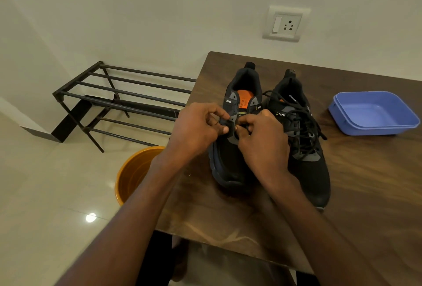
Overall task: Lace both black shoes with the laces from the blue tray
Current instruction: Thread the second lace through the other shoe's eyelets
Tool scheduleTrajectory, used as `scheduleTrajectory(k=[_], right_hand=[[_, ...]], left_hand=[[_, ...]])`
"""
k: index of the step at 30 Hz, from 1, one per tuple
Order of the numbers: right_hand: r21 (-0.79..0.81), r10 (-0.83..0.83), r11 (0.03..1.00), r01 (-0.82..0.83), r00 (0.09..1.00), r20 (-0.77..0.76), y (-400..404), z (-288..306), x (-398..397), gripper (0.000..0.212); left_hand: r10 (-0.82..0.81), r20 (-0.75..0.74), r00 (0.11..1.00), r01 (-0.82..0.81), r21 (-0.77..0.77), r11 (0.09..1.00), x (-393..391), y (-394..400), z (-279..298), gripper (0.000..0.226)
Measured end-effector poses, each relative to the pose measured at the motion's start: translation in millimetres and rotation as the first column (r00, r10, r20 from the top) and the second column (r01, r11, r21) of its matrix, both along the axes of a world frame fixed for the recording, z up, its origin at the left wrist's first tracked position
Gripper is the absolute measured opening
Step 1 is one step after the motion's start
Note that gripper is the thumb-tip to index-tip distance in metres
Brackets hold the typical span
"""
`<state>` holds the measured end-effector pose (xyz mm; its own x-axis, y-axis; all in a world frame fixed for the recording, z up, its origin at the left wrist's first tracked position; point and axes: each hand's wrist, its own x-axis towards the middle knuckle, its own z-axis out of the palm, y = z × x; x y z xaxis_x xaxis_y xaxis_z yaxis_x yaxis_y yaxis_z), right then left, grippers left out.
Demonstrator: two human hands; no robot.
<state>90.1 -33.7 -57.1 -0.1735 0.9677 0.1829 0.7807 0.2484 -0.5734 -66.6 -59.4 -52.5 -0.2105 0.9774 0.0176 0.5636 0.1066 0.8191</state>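
While the left shoe [230,148] is pinched at its eyelet flaps by both hands [198,130] [262,144], beside the laced right shoe [303,139], each eyelet should be kept taut; no lace is discernible between the fingers.

Both hands cover the middle of the left shoe [230,160], hiding its eyelets and whatever the fingertips [225,129] pinch. The table [365,194] runs off the right edge. The bucket [132,176] sits half behind the left forearm.
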Motion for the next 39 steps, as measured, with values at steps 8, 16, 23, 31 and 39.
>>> scheduleTrajectory(k=[8,16,23,31,39], right_hand=[[-0.114,0.087,0.989,-0.098,0.992,-0.093,9,-4,4,0.014],[-0.087,0.179,0.981,-0.174,0.982,0.058,5,3,15,0.031],[-0.014,0.159,0.987,-0.16,0.958,0.239,2,17,16,0.053],[0.053,0.136,0.985,-0.166,0.923,0.36,3,20,18,0.057],[0.071,0.128,0.985,-0.157,0.941,0.313,5,16,20,0.058]], left_hand=[[0.015,-0.154,0.988,0.001,0.099,0.995,3,-2,-1,0.009],[-0.029,0.224,0.974,-0.041,0.305,0.951,-3,-2,24,0.004],[-0.014,-0.096,0.995,0.029,0.154,0.988,-7,0,12,0.016],[-0.087,0.458,0.885,-0.076,0.324,0.943,-4,-1,29,0.013],[-0.056,-0.23,0.972,0.075,0.074,0.994,-4,5,2,0.015]])
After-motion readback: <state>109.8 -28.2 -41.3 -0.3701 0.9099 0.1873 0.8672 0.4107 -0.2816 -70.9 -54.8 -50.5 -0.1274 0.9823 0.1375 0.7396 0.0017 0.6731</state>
